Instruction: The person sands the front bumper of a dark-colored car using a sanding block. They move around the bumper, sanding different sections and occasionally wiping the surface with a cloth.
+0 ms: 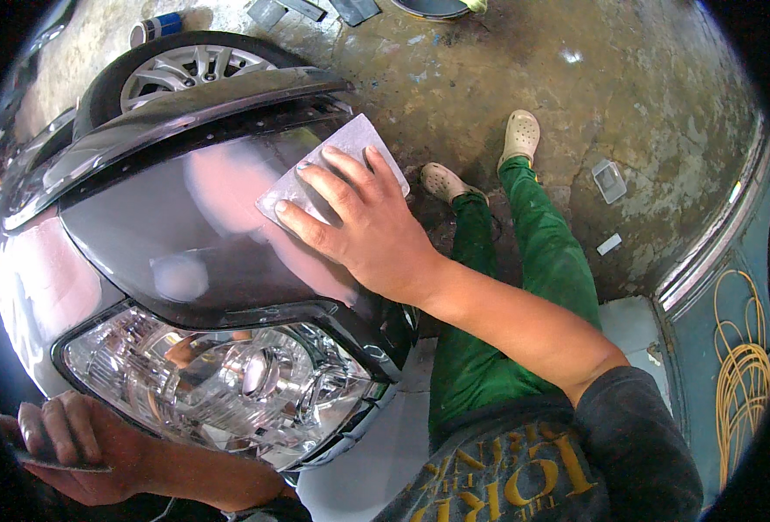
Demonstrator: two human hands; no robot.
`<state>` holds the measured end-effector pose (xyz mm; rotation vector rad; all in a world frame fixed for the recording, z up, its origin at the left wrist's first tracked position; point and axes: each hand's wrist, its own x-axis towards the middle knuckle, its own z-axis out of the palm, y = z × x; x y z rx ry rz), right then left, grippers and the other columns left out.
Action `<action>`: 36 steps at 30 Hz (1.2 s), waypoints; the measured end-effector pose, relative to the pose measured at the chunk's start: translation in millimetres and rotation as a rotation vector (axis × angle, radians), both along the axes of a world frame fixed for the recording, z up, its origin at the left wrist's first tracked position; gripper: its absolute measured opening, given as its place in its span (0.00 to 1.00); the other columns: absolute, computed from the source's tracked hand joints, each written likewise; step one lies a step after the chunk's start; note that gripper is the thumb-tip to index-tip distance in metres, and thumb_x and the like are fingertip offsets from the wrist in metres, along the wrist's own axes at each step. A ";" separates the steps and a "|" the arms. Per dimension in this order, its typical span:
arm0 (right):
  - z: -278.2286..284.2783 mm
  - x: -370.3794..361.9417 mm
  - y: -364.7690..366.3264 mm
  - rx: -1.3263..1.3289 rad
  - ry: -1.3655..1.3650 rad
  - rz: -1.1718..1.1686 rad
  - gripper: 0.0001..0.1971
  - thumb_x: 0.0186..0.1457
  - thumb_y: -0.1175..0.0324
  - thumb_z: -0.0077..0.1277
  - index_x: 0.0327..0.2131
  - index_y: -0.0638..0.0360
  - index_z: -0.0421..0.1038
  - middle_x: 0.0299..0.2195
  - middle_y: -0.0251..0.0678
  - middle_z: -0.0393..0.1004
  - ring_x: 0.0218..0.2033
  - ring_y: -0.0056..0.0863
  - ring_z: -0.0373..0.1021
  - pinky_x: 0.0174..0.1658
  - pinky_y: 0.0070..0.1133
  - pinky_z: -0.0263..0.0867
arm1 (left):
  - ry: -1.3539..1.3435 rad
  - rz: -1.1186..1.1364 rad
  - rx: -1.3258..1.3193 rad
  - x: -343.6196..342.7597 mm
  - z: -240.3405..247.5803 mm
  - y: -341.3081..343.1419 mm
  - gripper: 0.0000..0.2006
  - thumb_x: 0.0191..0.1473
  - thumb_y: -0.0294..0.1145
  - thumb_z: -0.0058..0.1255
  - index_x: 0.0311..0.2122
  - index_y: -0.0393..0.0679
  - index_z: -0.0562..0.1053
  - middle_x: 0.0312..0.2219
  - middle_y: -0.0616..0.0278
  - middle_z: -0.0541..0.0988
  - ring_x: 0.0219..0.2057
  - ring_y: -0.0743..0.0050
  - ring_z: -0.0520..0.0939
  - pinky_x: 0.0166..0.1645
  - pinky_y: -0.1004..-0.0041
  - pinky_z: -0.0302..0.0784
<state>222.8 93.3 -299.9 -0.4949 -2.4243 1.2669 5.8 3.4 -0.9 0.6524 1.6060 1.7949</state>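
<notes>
My right hand [367, 226] lies over a pale, flat, rectangular sanding pad [363, 135], fingers spread across it and pressing it to the dark car fender [124, 200]. Under and beside the pad, a pink filler patch [220, 187] runs down the panel. A smaller whitish patch [179, 277] sits closer to the clear headlight [254, 374]. At the lower left, my left hand [72, 444] is closed round a thin, flat grey piece [63, 467]; its kind is unclear. Another pinkish-white patch [41, 278] covers the panel beyond the headlight.
Beyond the fender are a wheel [198, 70] and a blue can [154, 29]. Dark flat pieces [311, 9] and a round container [433, 7] lie on the wet-looking floor. A clear plastic tray [609, 181] is right of my feet; a coiled yellow hose [741, 391] hangs far right.
</notes>
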 end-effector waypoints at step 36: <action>376.0 207.5 186.0 -0.229 0.029 0.335 0.40 0.39 0.88 0.56 0.60 0.53 0.64 0.62 0.46 0.62 0.66 0.53 0.58 0.68 0.43 0.54 | -0.898 0.411 -0.105 292.4 19.9 128.8 0.18 0.64 0.32 0.52 0.56 0.37 0.68 0.47 0.57 0.79 0.47 0.67 0.81 0.53 0.65 0.77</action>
